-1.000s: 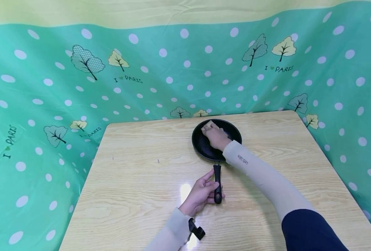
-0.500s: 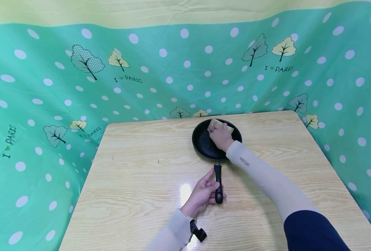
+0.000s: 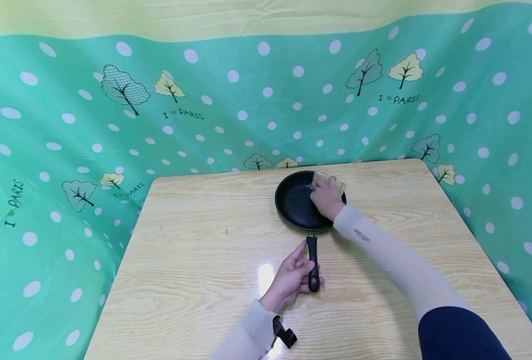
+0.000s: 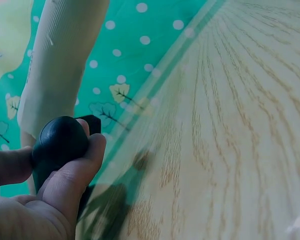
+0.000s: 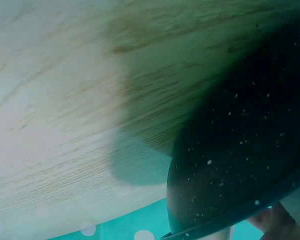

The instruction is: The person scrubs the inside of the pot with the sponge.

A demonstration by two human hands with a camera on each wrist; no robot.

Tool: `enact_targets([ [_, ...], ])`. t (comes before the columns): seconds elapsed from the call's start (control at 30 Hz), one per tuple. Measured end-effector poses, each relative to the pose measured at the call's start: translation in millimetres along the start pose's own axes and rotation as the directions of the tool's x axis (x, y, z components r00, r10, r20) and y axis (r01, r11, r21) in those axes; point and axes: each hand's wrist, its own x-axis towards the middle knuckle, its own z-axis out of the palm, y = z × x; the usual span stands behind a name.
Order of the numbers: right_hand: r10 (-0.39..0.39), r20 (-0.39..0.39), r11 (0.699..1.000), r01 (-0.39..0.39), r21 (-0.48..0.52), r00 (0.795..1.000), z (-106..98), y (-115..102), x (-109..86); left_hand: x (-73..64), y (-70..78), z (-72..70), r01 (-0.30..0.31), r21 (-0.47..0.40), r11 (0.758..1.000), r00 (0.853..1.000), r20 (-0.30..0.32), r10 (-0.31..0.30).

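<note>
A black frying pan (image 3: 295, 202) is at the far side of the table, its handle (image 3: 312, 250) pointing toward me. My left hand (image 3: 288, 277) grips that handle near its end, thumb on top. In the left wrist view, the thumb and fingers wrap round the rounded handle end (image 4: 65, 142). Inside the pan, at its right side, my right hand (image 3: 326, 196) holds a flat yellowish sponge (image 3: 340, 186) against the wall. The right wrist view is mostly filled by the pan's speckled outer side (image 5: 240, 135), and the sponge is hidden there.
The light wood table (image 3: 203, 260) ends just behind the pan. A green polka-dot curtain (image 3: 230, 100) hangs at the back and both sides. A black strap with a small box (image 3: 285, 334) is on the left wrist.
My right hand has slid the sponge from the pan's upper left across to its right side. My left hand keeps its grip on the handle, nearly still.
</note>
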Motion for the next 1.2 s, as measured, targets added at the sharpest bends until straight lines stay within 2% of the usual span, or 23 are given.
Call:
enact_targets([
  [0.5,0.021,0.063,0.995,-0.014,-0.101,0.998,1.1,-4.5,-10.1,-1.2,0.2,0.0,0.008,0.016,1.0,1.0,-0.007,-0.008],
  [1.2,0.019,0.132,0.999,-0.015,-0.029,0.991,-14.2,-12.4,-38.5,-2.3,1.9,-0.5,0.005,-0.006,1.0,1.0,-0.009,-0.006],
])
